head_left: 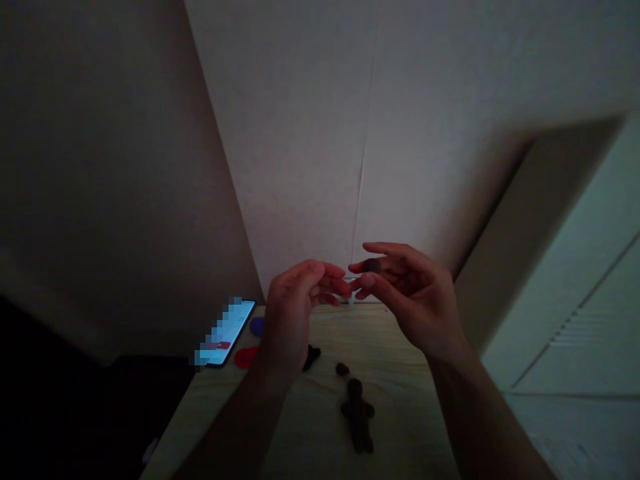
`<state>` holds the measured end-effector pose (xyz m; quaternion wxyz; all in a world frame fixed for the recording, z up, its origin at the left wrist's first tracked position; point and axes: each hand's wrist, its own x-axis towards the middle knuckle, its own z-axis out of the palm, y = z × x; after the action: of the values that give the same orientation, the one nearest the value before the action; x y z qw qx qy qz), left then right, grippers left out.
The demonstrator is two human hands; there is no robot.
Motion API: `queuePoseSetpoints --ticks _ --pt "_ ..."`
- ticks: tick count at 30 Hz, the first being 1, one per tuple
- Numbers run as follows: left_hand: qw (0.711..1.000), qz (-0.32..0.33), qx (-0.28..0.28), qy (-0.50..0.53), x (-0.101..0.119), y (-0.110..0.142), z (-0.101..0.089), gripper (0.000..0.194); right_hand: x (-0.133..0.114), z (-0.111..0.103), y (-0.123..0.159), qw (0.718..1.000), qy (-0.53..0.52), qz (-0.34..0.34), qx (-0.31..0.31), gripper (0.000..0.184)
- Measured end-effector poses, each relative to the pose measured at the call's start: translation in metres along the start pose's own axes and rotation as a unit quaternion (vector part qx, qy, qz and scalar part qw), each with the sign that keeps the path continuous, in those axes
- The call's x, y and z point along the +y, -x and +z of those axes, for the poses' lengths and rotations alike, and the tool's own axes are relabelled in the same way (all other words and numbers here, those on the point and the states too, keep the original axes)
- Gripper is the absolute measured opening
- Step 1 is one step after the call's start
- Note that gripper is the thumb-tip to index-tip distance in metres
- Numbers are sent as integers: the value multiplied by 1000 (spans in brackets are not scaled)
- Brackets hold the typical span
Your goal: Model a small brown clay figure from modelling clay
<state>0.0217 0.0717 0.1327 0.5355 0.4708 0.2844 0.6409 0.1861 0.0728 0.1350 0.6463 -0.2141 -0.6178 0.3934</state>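
Observation:
Both hands are raised above a light wooden table [400, 400] in a dim room. My right hand [415, 293] pinches a small dark brown lump of clay [371, 265] between its thumb and fingers. My left hand [293, 310] is curled, and its fingertips meet those of the right hand by the lump. Below them on the table lies a dark brown clay figure [358, 413] with a body, arms and legs, and a small loose brown ball [342, 369] sits just above it.
A lit phone [226, 332] lies at the table's left edge. Beside it are a purple disc [257, 326], a red piece [245, 358] and a black lump [311, 357]. Walls meet in a corner behind; a white cabinet [575, 300] stands at the right.

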Motion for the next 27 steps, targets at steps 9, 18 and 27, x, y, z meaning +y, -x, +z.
queuePoseSetpoints --ticks 9,18,27 --pt "1000 6 7 4 2 1 -1 28 1 0 -1 999 16 6 51 9" --pt "1000 12 10 2 3 0 -1 28 9 -5 -3 999 2 7 45 16" --pt "999 39 3 -29 2 1 0 27 10 0 -6 997 -10 70 39 14"
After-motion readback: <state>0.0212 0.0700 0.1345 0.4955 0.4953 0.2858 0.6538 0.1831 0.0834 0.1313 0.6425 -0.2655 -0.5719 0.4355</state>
